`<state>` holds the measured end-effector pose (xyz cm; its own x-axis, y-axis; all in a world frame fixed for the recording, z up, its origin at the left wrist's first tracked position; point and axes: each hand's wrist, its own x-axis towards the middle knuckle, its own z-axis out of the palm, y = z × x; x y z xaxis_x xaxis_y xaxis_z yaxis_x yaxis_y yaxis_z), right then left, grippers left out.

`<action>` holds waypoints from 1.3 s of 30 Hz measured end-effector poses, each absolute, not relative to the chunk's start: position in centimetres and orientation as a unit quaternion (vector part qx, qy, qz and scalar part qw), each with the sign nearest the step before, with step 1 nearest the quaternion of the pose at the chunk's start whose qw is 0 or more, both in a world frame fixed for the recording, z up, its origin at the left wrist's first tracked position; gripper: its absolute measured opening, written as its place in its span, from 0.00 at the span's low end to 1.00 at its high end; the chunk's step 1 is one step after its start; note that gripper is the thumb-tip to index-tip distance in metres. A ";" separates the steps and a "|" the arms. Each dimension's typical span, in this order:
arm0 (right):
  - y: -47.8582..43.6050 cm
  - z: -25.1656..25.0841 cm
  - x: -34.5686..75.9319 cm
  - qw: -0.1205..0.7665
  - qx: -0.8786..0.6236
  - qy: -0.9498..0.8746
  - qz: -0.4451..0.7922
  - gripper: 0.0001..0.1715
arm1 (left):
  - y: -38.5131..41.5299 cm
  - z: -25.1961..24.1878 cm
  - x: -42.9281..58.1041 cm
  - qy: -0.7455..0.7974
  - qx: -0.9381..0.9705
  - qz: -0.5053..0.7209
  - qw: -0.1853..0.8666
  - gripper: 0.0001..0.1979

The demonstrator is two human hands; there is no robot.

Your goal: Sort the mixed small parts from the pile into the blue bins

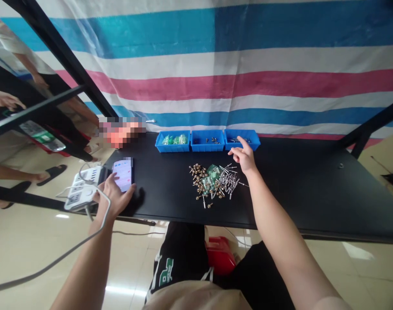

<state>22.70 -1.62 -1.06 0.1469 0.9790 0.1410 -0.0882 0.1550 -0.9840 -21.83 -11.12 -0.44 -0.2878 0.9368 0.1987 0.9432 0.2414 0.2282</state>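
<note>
My left hand (115, 193) is over the lower end of a smartphone (122, 172) with a lit screen. Its fingers are spread, one lying over the screen's left side and the thumb by its lower right corner. My right hand (244, 158), index finger stretched and the others partly bent, hovers at the front of the right blue bin (255, 144), which holds thin metal pieces. Nothing shows in its fingers. In front of me lies a mixed pile: brassy screw-like fasteners (199, 178), clear-green small plastic packets or plugs (212, 176) and silvery pop rivets (230, 183).
A middle blue bin (207, 147) holds a few small fasteners; the left blue bin (173, 148) holds green-white plastic pieces. A white power strip (83, 187) with cables sits at the black table's left edge. A small ring (341, 165) lies far right. Other people stand left beyond the frame.
</note>
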 end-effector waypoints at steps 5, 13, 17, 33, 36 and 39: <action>-1.6 -1.2 22.6 0.578 -0.470 -0.501 0.441 0.46 | -10.2 -0.1 -21.2 -0.778 -0.594 -0.198 0.053 0.37; -1.8 -1.7 21.7 0.568 -0.480 -0.570 0.349 0.39 | -10.7 0.2 -11.9 -0.628 -0.726 -0.275 0.042 0.28; -2.6 -1.5 20.8 0.513 -0.499 -0.655 0.242 0.24 | -7.1 1.4 -6.2 -0.556 -0.780 -0.287 0.004 0.22; -3.4 -0.8 19.3 0.282 -0.514 -0.807 0.070 0.11 | 0.7 -0.6 -0.6 -0.400 -0.814 -0.382 -0.177 0.10; -3.5 -0.7 19.0 0.277 -0.496 -0.821 0.059 0.11 | 1.0 -0.7 -1.2 -0.437 -0.790 -0.383 -0.197 0.11; -3.8 -0.5 18.2 0.261 -0.475 -0.839 0.052 0.12 | 1.4 -1.0 -1.3 -0.483 -0.766 -0.376 -0.195 0.11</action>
<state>18.25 -3.80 -0.45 -0.4125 0.8243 0.3877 0.7698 0.5430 -0.3355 -1.27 1.39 -0.98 0.2506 0.8874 0.3869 0.5943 -0.4565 0.6621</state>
